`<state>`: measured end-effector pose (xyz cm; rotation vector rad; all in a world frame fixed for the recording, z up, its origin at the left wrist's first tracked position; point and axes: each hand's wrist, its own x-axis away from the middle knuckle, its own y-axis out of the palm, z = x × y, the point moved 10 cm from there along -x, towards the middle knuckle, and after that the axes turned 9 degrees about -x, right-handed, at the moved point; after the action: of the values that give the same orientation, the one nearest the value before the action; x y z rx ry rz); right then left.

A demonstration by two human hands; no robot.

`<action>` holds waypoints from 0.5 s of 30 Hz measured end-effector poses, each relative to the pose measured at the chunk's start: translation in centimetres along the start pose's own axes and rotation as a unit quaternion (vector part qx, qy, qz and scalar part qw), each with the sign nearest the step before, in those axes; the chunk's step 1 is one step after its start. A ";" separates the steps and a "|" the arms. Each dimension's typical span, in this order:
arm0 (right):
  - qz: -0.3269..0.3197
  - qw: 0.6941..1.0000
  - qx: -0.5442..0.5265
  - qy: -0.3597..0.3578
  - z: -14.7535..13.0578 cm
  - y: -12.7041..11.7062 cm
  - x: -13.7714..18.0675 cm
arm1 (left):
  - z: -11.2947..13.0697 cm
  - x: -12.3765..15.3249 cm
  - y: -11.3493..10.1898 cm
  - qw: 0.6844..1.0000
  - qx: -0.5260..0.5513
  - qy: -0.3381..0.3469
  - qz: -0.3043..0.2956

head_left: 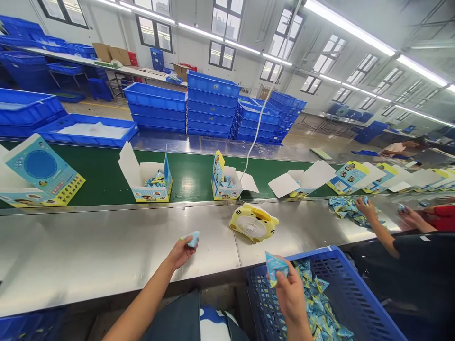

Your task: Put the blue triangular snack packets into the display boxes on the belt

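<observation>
The right hand (290, 286) pinches a blue triangular foil packet (274, 269) between thumb and fingers, fingertips upward, above the left part of a blue slotted plastic crate (359, 290) containing many similar packets (322, 308). The left hand (180, 254) extends over the brushed-steel bench (117, 251), forearm slanting up and rightward, fingers closed on a light-blue and yellow packet (194, 240). The step in hand appears to be carrying packets from crate to carton. The next move probably calls for a forward reach to an open printed cardboard carton (227, 193) on the green belt (192, 182), behind the yellow animal-shaped fan (251, 226), then loosening the grip.
</observation>
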<state>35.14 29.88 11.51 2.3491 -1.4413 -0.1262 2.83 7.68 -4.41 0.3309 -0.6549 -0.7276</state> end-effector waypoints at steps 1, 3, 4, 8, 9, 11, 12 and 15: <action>0.005 1.000 -0.014 -0.007 -0.1 -0.1 -0.2 | 0.1 0.1 -0.3 1.000 -0.001 0.006 0.006; -0.003 1.000 -0.006 -0.007 -0.1 0.0 -0.6 | 0.2 0.3 -0.6 1.000 -0.014 0.008 0.013; -0.014 1.000 0.013 -0.001 -0.1 0.2 -0.9 | 0.3 0.4 -0.7 1.000 -0.022 0.008 0.016; -0.017 0.999 0.008 -0.026 -1.4 -0.2 -2.0 | 0.4 0.5 -0.1 0.999 -0.048 0.013 0.021; -0.017 0.999 0.008 -0.036 -1.8 -0.3 -2.2 | 0.4 0.5 0.2 0.998 -0.058 0.011 0.016; -0.046 0.997 0.048 -0.037 -2.2 0.1 -2.5 | 0.2 0.4 1.0 0.997 -0.077 0.002 0.005; -0.058 0.996 0.065 -0.034 -2.2 0.2 -2.6 | 0.2 0.3 1.3 0.997 -0.081 0.001 0.004; -0.046 0.997 0.049 -0.033 -2.2 -0.5 -2.6 | 0.3 0.0 2.1 0.996 -0.087 0.002 0.006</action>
<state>34.93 32.93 13.02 2.5142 -1.3992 -0.1636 3.68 9.19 -3.18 0.1675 -0.5845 -0.7672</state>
